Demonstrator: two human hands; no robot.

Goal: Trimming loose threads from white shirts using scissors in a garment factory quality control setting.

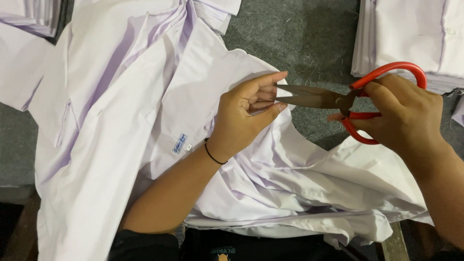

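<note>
Hands work over a white shirt (pixel 121 121) spread across a grey surface (pixel 299 34). Left hand (pixel 244 113) pinches a bit of the shirt's fabric between fingers and thumb. Right hand (pixel 403 113) grips red-handled scissors (pixel 333 99), blades slightly parted, tips touching the left fingers. Stacked white shirts (pixel 415 38) lie at upper right.

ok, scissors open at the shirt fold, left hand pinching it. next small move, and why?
Probably close the blades. The right hand holds the red-handled scissors open, tips right at the left hand's fingertips, where it pinches a fold of the white shirt. What sits between the blades is too small to see, likely a loose thread. Keep the fingers behind the tips while snipping.
</note>
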